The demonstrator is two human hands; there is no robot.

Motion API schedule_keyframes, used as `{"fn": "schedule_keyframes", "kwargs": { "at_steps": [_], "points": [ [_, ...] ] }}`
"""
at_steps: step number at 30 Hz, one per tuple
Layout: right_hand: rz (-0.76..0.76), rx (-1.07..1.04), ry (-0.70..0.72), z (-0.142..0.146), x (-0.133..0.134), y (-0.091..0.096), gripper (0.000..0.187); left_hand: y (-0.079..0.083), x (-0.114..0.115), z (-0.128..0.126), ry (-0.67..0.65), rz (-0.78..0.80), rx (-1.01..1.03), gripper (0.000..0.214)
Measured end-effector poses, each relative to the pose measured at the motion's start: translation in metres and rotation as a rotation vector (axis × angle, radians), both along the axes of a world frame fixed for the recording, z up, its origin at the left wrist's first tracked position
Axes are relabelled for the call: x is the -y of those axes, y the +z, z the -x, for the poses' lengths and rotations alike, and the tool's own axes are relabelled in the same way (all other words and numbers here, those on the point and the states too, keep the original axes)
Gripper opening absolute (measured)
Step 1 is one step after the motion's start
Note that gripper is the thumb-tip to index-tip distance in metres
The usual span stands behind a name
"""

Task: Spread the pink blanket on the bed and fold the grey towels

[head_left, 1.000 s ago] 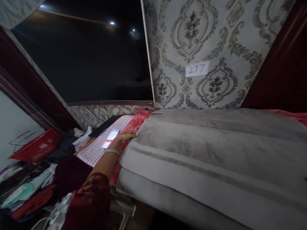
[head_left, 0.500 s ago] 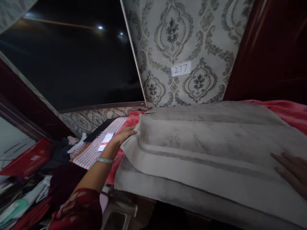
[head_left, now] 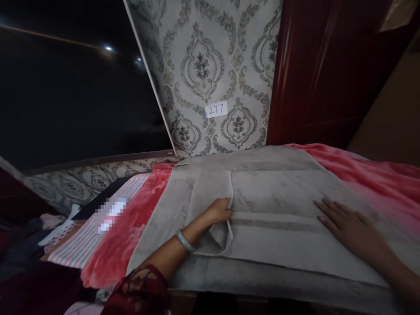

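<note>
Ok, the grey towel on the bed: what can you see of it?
The grey towel is a large, soft-looking pile cloth with a darker band running across it. It lies flat and looks doubled, with a second layer showing along the near edge. Towards the left, part of it is folded over into a flap, held at its edge by the left hand. The right hand rests flat on it, fingers spread. It lies on a red-pink fleece blanket.

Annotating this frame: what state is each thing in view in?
Grey towel, spread out, left part folded back on itself
Left hand, closed on the fold's edge
Right hand, open, palm down on the towel
Red blanket, spread, rumpled
Paper label 277, stuck to the wallpaper
</note>
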State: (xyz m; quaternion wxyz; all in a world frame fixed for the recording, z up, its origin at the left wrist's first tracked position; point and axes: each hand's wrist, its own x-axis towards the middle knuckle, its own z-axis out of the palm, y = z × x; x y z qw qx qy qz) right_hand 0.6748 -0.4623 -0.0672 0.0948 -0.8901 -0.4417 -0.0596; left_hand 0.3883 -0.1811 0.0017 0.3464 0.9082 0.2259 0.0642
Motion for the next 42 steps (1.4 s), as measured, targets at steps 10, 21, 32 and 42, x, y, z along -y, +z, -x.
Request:
{"fn": "schedule_keyframes", "kwargs": {
  "at_steps": [10, 21, 32, 42],
  "points": [
    [-0.070, 0.008, 0.007, -0.005, 0.000, -0.009, 0.071, 0.041, 0.027, -0.014, -0.048, -0.204, -0.017, 0.034],
    [-0.271, -0.070, 0.148, -0.008, -0.044, 0.018, 0.051, 0.033, 0.108, 0.018, -0.082, -0.433, -0.231, 0.075],
    [-0.261, -0.738, 0.030, 0.074, -0.216, 0.067, 0.022, -0.013, 0.143, 0.050, -0.041, -0.798, 0.042, 0.038],
    [-0.421, -0.657, -0.010, 0.076, -0.266, 0.069, 0.054, -0.040, 0.127, 0.048, -0.087, -1.079, 0.204, 0.017]
  ]
}}
